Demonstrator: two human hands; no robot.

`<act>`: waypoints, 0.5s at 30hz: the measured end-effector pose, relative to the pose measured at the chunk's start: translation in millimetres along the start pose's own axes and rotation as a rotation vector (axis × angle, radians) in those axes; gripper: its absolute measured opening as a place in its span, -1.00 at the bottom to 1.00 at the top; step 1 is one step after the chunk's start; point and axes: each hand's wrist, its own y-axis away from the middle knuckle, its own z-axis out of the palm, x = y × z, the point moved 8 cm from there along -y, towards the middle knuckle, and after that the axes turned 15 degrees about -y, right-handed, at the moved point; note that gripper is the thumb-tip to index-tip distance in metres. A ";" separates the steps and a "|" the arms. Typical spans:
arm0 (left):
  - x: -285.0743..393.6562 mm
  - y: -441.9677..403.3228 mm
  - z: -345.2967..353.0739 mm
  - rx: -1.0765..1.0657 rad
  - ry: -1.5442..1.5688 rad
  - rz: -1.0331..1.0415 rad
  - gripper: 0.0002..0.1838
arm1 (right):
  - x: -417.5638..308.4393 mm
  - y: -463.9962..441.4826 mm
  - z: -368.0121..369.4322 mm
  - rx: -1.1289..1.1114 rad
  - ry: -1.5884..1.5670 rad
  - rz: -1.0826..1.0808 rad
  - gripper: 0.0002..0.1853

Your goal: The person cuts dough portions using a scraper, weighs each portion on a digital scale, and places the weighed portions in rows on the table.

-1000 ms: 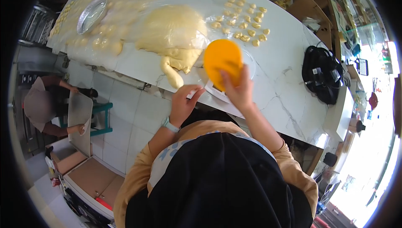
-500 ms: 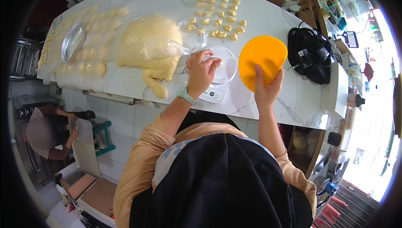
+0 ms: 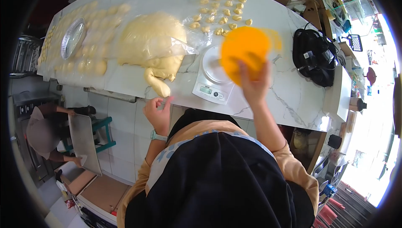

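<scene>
My right hand [image 3: 254, 85] grips a flat orange dough scraper [image 3: 245, 50], smeared by motion, over the right side of the white kitchen scale [image 3: 200, 89]. The scraper hides part of the scale's round pan [image 3: 212, 67]. At the table's front edge, my left hand [image 3: 156, 114] is empty, thumb and finger apart, just below the tip of a dough strip [image 3: 158, 83]. That strip hangs off a large mound of yellow dough [image 3: 153, 33], which is partly covered by clear plastic. Small dough pieces [image 3: 224, 12] lie in rows behind the scale.
Plastic-covered dough balls [image 3: 100, 31] fill the table's left side, with an oval foil tray [image 3: 73, 38] on top. A black bag [image 3: 314, 56] lies at the right. On the floor side at left, a person [image 3: 44, 131] holds a metal tray [image 3: 85, 140] near a green stool [image 3: 104, 134].
My left hand has left the scale pan and moved left and down to the dough strip's tip. My right hand has swung the scraper left, over the scale. The person's tray shifted slightly.
</scene>
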 end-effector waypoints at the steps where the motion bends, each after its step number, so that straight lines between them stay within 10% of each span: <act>1: -1.0 -0.4 -1.3 0.020 -0.015 0.026 -0.65 | 9.7 8.9 26.1 -0.138 0.186 0.013 -0.60; 2: -1.5 -2.0 -0.9 0.040 -0.029 0.053 -0.67 | 16.7 22.2 59.1 -0.315 0.184 0.245 -0.60; 7: -17.2 9.9 11.4 0.058 0.093 0.107 -0.74 | -4.3 84.8 176.8 -0.938 0.154 -0.292 -0.61; 11: -39.7 20.5 18.3 0.015 0.445 -0.112 -0.80 | -43.7 106.7 180.1 -0.974 -0.067 -0.495 -0.58; 15: 54.1 -19.2 -11.9 -0.012 0.372 0.170 -0.83 | -48.0 106.3 151.0 -0.854 -0.343 -0.488 -0.57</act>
